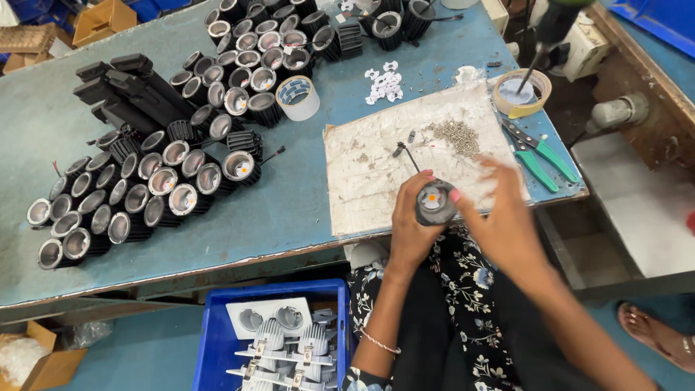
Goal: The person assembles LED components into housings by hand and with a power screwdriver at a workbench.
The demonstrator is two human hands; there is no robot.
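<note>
**Inspector:** Nearest the camera, lower middle of the frame, what do you have?

**Operator:** I see the left hand wrapped around one black lamp housing, held upright over the lap, its orange centre showing. The right hand lies blurred beside it, fingers spread, one fingertip touching the housing's rim; it grips nothing that I can see. A blue crate of white finned parts sits at lower left.

**Inspector:** And beyond?

**Operator:** At the table edge lies a worn white board with a heap of small screws and green-handled pliers just beside it. Further left, rows of black housings with reflectors cover the table, more at the upper middle.

**Inspector:** Progress?

**Operator:** I judge many units done and set out; this one is mid-assembly. How many remain, I cannot tell.
</note>
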